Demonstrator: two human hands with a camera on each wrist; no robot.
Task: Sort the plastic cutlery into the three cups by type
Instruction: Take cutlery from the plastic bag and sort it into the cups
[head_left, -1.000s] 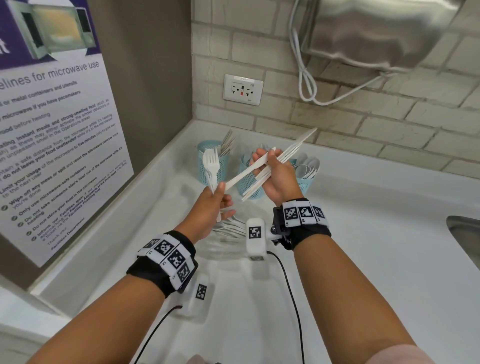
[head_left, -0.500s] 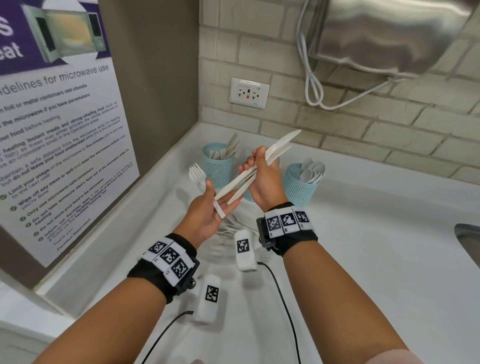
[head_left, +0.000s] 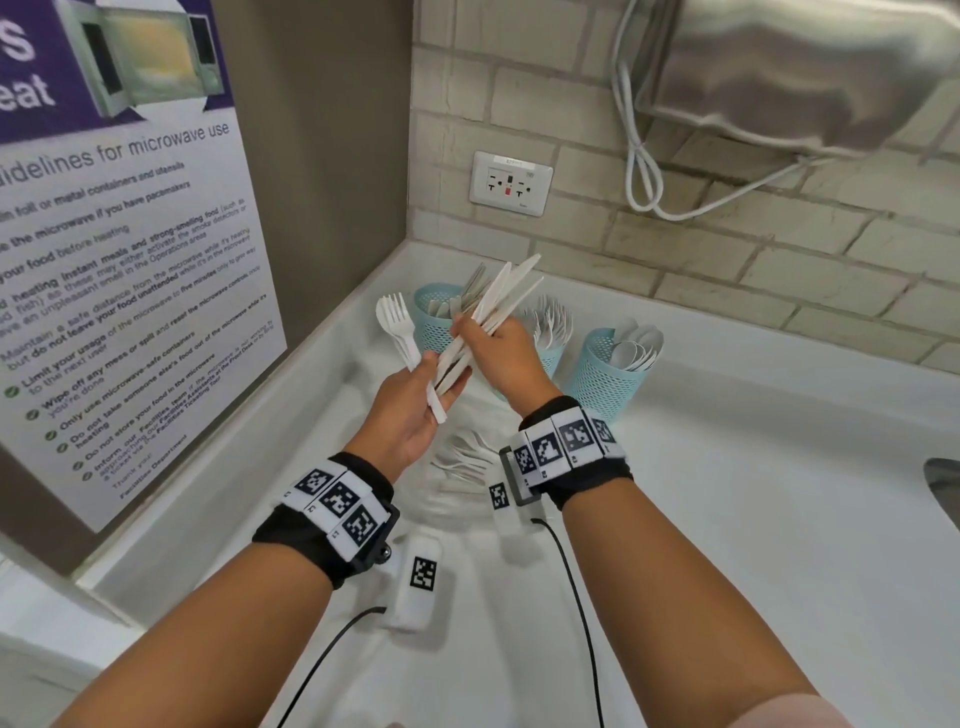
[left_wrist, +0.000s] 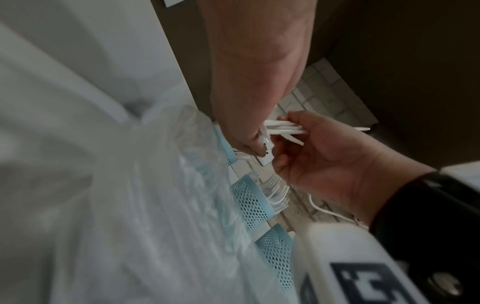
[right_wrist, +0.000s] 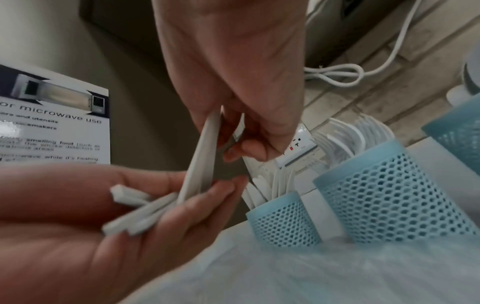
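Where the forearms enter at the bottom of the head view, black wrist bands (head_left: 337, 504) with square markers on both wrists, above a white counter (head_left: 727, 493).

Just beyond the wrists, flat on the counter: clear plastic bag (head_left: 462, 462) with unsorted white cutlery inside; types hard to tell through the plastic.

Above the bag, both hands raised and touching.
- Left hand (head_left: 415, 410): palm up, thumb pressed over the handles of a few white forks (head_left: 397, 322), tines up and tilted left. Lower ends of the knife handles also across its fingers (right wrist view).
- Right hand (head_left: 498, 353): fingers curled round a bundle of white knives (head_left: 493, 306), gripped at mid-length, blades slanting up and away to the right.

Behind the hands, three light-blue mesh cups in a row near the back of the counter:
- left cup (head_left: 434, 322): holds knives, partly hidden by the held bundle;
- middle cup (head_left: 550, 358): forks, tines up;
- right cup (head_left: 602, 379): spoons, bowls up.

Farthest back: brick wall with a white power outlet (head_left: 510, 183), looped white cord (head_left: 644, 171), steel wall unit (head_left: 779, 78). On the left wall, microwave guidelines poster (head_left: 130, 234).
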